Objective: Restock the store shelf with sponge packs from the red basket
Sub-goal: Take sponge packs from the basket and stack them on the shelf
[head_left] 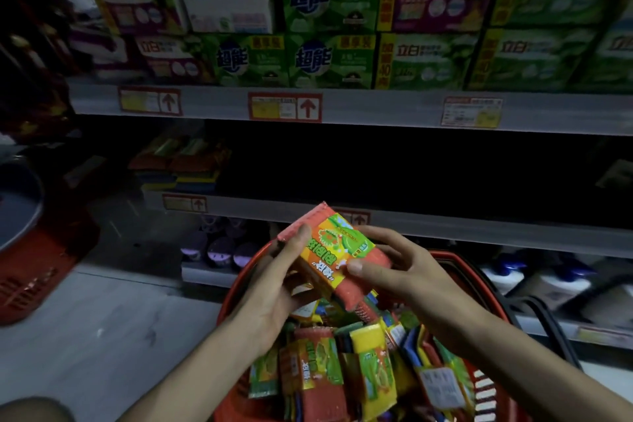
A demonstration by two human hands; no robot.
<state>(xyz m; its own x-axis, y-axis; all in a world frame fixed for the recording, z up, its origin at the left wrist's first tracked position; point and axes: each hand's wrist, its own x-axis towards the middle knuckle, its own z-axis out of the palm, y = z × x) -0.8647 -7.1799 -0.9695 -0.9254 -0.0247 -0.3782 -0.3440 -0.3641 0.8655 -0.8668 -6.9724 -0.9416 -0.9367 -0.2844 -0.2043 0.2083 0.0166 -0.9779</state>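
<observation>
Gripped sponge pack (pixel 337 250), left hand (pixel 274 288) and right hand (pixel 407 274), over heaped red basket (pixel 457 256); shelf stack (pixel 180 164) at 10 o'clock; mostly undone.

A basket (pixel 230 291) of sponge packs (pixel 322 363) sits before the shelf (pixel 445 229). One pack (pixel 337 250) is above it, between the left hand (pixel 274 291) and the right hand (pixel 411 271). A stack (pixel 181 164) lies on the shelf, left.

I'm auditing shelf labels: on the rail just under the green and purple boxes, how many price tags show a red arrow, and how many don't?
Price tags with a red arrow: 2
Price tags without an arrow: 1
Total: 3
</observation>
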